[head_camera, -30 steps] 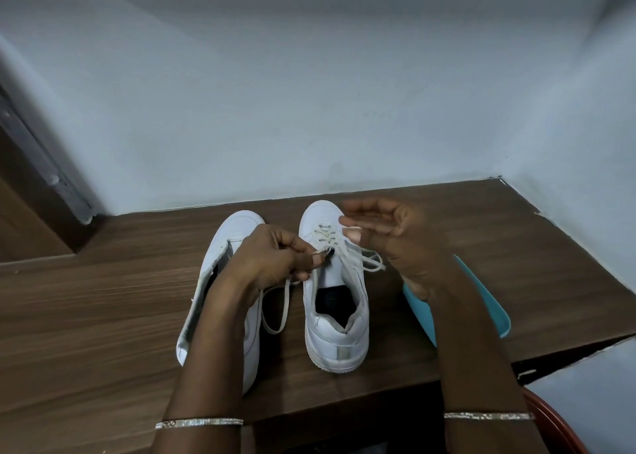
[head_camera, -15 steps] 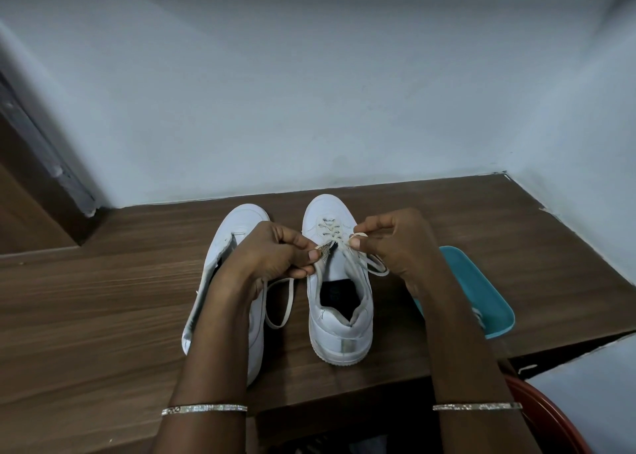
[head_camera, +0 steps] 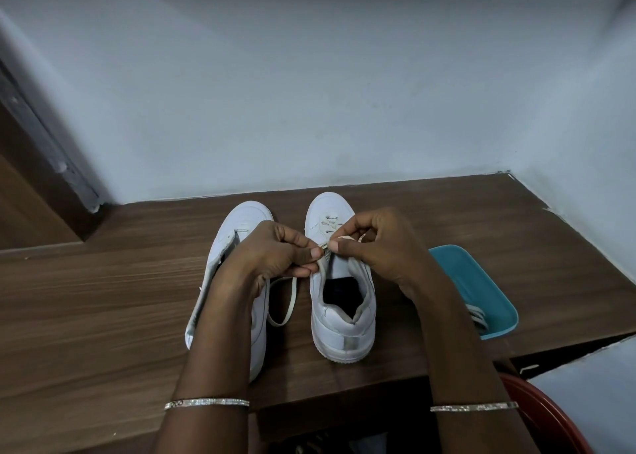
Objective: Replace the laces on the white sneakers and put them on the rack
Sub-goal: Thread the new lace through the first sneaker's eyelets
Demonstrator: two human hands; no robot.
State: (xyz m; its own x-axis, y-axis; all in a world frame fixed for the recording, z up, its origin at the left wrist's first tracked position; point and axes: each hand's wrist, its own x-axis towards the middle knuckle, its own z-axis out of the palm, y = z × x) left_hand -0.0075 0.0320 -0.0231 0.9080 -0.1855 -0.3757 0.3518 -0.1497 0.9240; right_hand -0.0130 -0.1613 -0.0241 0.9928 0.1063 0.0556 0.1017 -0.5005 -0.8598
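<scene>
Position of hands: your left hand (head_camera: 272, 254) is over the gap between the two white sneakers. Its fingers (head_camera: 315, 254) are curled, thumb and forefinger pinching a pale lace (head_camera: 285, 302). Your right hand (head_camera: 378, 247) meets it from the other side, thumb and forefinger likewise closed on the lace close to its tip. The two pinches sit just beside each other, above the tongue of the sneaker on your right (head_camera: 339, 316). I cannot tell which eyelet the tip is at.

Lace: below your left hand it hangs in a slack loop that lies on the bench (head_camera: 103, 298) between the two shoes. Crossed lacing shows only at the front eyelets of the sneaker on your right.

Sneakers: the sneaker on your right stands upright on the bench, toe toward the wall (head_camera: 309, 92), heel toward you, its dark opening exposed. The sneaker on your left (head_camera: 241, 226) lies just beside it, toe the same way, its side flared outward. Your left forearm hides much of it.

Other items: a teal tray (head_camera: 481, 281) rests on the bench to the right of the shoes, near the front edge and partly behind your right forearm. Loose pale laces (head_camera: 476, 316) lie in its near end. A bangle (head_camera: 206, 402) circles each wrist. A red curved rim (head_camera: 550, 419) shows below the bench at the lower right.
</scene>
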